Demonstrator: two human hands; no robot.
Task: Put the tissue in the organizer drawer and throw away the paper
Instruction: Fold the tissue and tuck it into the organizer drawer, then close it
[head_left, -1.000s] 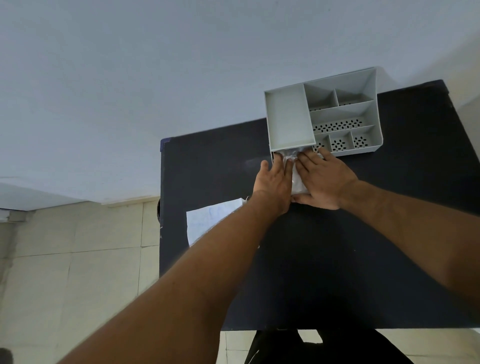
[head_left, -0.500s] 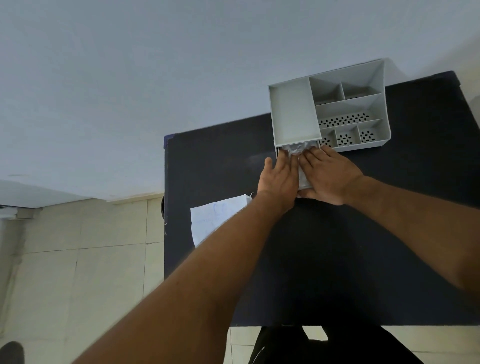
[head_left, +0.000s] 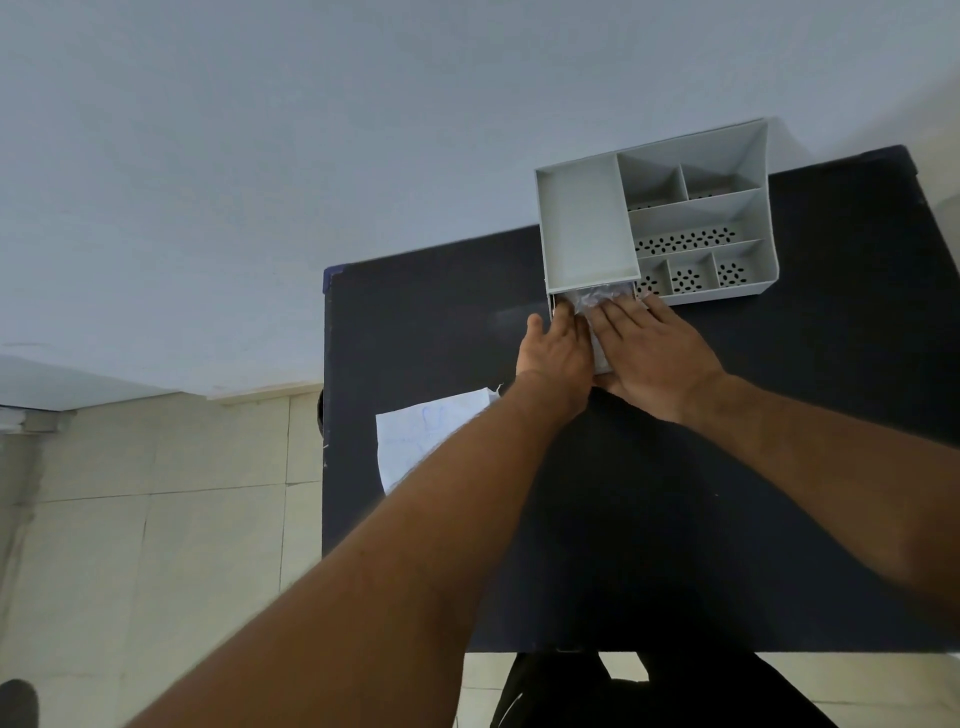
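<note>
A grey organizer (head_left: 587, 228) with several compartments stands at the far side of the dark table (head_left: 675, 519). Its drawer (head_left: 602, 364) is pulled out toward me under the left compartment. A crumpled white tissue (head_left: 597, 299) lies in the drawer. My left hand (head_left: 558, 353) and my right hand (head_left: 649, 358) lie side by side on the tissue and press it down, fingers pointing at the organizer. They hide most of the drawer. A white sheet of paper (head_left: 415, 441) lies flat near the table's left edge, partly under my left forearm.
The table stands against a plain pale wall. Tiled floor lies to its left and in front of it. A dark chair or legs (head_left: 649, 696) show below the table's near edge.
Both hands have stayed on the tissue and pushed it a little further into the drawer. The paper has not moved.
</note>
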